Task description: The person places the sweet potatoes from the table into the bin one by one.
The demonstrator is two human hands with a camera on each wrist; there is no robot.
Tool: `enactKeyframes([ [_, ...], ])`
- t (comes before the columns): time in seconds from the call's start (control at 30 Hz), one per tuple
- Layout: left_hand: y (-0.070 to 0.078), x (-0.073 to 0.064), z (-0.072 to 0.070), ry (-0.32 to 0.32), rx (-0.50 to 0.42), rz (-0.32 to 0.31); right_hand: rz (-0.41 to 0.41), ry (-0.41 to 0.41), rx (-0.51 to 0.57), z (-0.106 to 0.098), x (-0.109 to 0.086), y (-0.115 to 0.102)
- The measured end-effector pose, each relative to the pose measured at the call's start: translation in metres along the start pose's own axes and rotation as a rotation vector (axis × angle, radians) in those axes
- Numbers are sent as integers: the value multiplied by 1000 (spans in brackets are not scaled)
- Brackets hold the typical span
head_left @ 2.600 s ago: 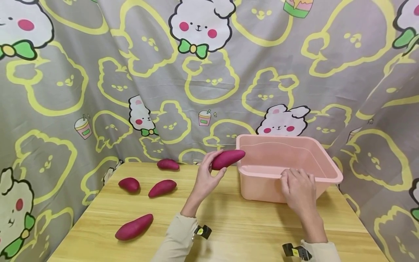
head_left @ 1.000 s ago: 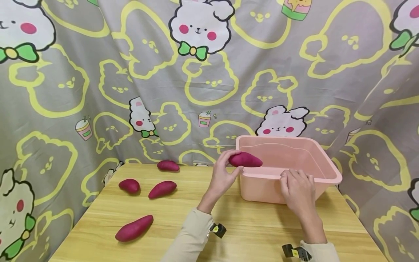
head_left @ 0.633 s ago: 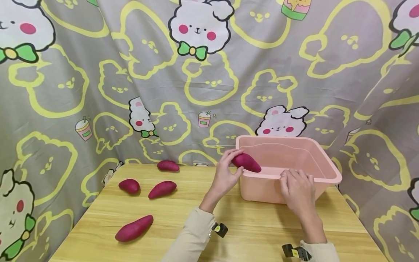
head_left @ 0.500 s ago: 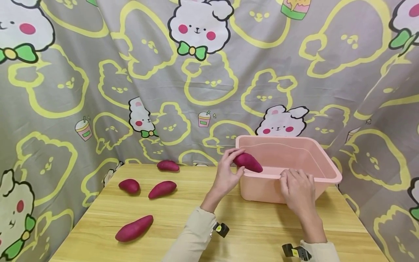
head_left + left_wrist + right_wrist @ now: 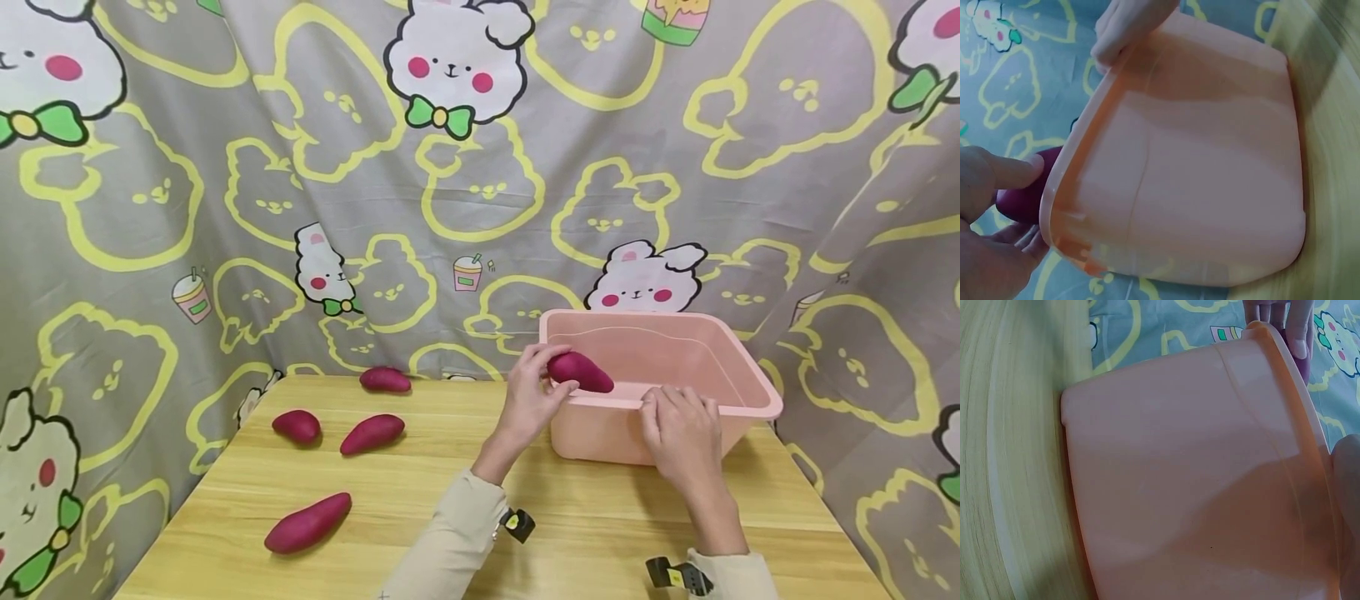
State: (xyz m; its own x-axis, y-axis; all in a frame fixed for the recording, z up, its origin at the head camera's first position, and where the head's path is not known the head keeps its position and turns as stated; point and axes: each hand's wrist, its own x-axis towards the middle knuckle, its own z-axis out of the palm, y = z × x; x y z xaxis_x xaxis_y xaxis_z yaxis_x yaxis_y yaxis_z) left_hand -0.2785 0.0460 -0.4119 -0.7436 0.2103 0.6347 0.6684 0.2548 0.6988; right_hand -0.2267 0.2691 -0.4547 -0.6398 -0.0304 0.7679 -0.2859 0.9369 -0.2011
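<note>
My left hand [image 5: 528, 400] pinches a purple sweet potato [image 5: 581, 372] between thumb and fingers. It is at the near left corner of a pink plastic basin [image 5: 607, 433], with the sweet potato tilted, its free end pointing down inside the rim. In the left wrist view the sweet potato [image 5: 1022, 197] is partly hidden by the basin's wall. My right hand [image 5: 684, 437] grips the near rim of the basin, fingers curled over the edge. The basin's floor is mostly hidden by its near wall.
On the wooden table [image 5: 420, 517], several more sweet potatoes lie to the left: one at the back [image 5: 386, 380], two in the middle, one nearest me [image 5: 307, 523]. A grey patterned curtain [image 5: 480, 208] hangs behind the table and basin.
My left hand has carried the sweet potato rightward from beside the basin to over its near left corner, and the sweet potato's tip has turned downward. My right hand stays on the rim.
</note>
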Motion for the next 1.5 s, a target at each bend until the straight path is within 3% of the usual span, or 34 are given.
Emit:
enactKeyframes([
  [0.3,-2,1,0,-28,145,86,-1,1,9,1,2,-4],
  [0.6,-2,-1,0,-69,237,80,25,-9,20,1,0,-6],
  [0.93,-2,-2,-1,-113,159,22,26,-9,18,0,-2,-5],
  [1.23,-6,-6,-6,-116,126,105,28,-14,16,-1,-2,-5],
  [1.5,-14,-15,-22,-51,101,152,20,-15,19,-2,0,-5],
])
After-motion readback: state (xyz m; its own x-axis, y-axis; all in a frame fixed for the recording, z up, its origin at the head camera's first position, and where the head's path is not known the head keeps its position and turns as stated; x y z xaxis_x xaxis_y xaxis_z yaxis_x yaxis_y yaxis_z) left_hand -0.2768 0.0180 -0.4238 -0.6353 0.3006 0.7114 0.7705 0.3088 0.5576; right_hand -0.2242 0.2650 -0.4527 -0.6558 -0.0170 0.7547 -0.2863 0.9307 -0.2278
